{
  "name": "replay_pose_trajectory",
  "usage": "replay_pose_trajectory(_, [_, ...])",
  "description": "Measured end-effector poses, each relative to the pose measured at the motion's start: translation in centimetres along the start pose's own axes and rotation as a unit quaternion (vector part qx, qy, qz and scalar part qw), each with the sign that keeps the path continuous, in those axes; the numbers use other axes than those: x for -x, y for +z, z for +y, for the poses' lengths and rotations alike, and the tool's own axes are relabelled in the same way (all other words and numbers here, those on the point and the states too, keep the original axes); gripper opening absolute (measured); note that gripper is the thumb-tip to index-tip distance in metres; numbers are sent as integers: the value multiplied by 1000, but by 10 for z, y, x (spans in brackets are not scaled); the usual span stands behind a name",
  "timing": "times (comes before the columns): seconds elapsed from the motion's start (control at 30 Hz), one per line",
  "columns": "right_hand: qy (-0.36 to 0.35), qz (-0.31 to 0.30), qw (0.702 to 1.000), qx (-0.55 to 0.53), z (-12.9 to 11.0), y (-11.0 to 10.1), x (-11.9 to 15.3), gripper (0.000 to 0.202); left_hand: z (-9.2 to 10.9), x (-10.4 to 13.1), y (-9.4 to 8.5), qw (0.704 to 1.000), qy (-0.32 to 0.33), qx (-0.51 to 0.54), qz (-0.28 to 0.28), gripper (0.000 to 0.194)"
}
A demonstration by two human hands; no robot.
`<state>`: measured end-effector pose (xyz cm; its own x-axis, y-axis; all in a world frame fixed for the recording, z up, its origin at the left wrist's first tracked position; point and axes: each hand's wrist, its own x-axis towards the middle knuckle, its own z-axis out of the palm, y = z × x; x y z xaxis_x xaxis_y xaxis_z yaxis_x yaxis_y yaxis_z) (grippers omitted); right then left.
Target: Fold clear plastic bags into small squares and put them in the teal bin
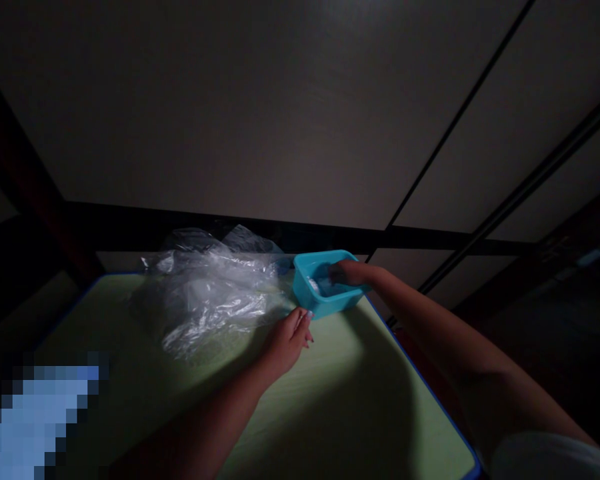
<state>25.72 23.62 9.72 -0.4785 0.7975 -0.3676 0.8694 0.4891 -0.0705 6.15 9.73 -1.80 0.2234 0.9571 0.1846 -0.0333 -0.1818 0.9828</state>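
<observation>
Your right hand (347,272) was down inside the teal plastic tub (305,280) at the table's (330,413) far right corner, fingers curled over sth pale, grip hard to tell. Left hand (287,340) lay flat, fingers together, touching the tub's near wall; good brace, kept it from sliding. Clear plastic bag (205,300) sat just beside.

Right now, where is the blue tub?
In the head view, the blue tub sits at the table's far right corner, beside the clear plastic bag, right hand inside.

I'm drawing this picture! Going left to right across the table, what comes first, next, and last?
Crinkly clear plastic bag → left hand → blue tub, with the right hand reaching inside it.
</observation>
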Motion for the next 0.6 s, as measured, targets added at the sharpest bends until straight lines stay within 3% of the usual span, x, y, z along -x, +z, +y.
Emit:
replay_pose_trajectory(0.2, [15,-57,997,-49,-5,-1,-11,32,1,0,0,1000,1,4,2,43])
replay_pose_trajectory(0.6, [38,-159,986,22,-15,2,-38,33,-3,0,-1,1000,2,-13,-4,44])
